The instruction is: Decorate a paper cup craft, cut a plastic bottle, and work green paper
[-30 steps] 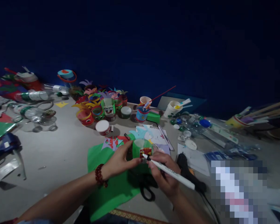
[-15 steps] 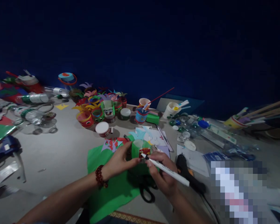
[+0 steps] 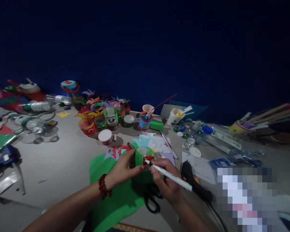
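Note:
My left hand grips a green paper-covered cup from its left side, thumb across the front. A small red label shows on the cup's front. In my right hand is a white marker pen, its dark tip at the red label; whether it touches cannot be made out. Under both hands lies a green sheet. Black-handled scissors lie below the cup, partly hidden. Light blue leaf-shaped paper shows just behind the cup.
Decorated cups cluster at the back left, near a white-lidded jar. A black glue gun with a cord lies at right. Plastic bottles lie at far left, bottle caps at right. Sticks stand in a yellow cup.
The view has shifted slightly, so the table sits a little lower in the picture. Both hands keep their hold on the cup and the marker pen.

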A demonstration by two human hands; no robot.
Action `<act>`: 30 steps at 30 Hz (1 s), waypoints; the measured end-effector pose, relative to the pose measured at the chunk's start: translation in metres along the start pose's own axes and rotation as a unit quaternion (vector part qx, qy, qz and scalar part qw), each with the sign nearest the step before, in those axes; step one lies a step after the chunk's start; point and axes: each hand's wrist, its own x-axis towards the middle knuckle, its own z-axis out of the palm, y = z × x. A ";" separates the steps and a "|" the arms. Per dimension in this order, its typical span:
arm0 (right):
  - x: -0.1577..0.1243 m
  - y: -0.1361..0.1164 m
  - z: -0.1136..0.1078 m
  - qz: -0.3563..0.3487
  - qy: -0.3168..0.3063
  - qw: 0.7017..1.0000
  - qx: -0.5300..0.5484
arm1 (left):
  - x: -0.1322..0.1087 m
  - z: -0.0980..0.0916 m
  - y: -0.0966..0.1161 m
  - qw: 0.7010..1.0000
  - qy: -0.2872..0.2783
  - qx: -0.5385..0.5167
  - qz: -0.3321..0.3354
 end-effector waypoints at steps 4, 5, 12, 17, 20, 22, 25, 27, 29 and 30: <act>-0.001 0.000 0.001 0.005 0.007 1.000 0.007 | 0.000 0.000 0.000 1.000 0.002 -0.001 -0.003; -0.001 0.000 0.001 0.005 0.006 1.000 0.009 | 0.000 0.000 0.000 1.000 0.002 -0.002 -0.004; -0.001 -0.001 0.000 0.014 0.004 1.000 0.008 | -0.001 0.000 0.004 1.000 -0.005 -0.008 -0.006; -0.001 0.000 0.000 0.009 0.018 1.000 0.006 | 0.000 -0.001 0.005 1.000 -0.002 -0.004 -0.007; 0.000 -0.001 0.002 0.004 0.011 1.000 0.008 | 0.000 -0.001 0.006 1.000 0.000 0.002 -0.012; 0.000 -0.001 0.002 0.010 0.010 1.000 0.008 | 0.000 -0.001 0.006 1.000 0.001 0.005 -0.015; 0.000 -0.002 0.002 0.027 0.017 0.999 0.007 | -0.001 -0.001 0.004 1.000 0.002 0.001 -0.012; -0.001 -0.001 0.002 0.031 0.021 0.999 0.005 | -0.001 0.000 0.002 1.000 0.002 -0.003 -0.009; -0.001 -0.001 0.002 0.023 0.017 1.000 0.003 | -0.001 0.000 0.001 1.000 0.003 -0.005 -0.009; -0.001 0.000 0.002 0.018 0.014 1.000 0.003 | -0.001 0.000 0.001 1.000 0.003 -0.005 -0.009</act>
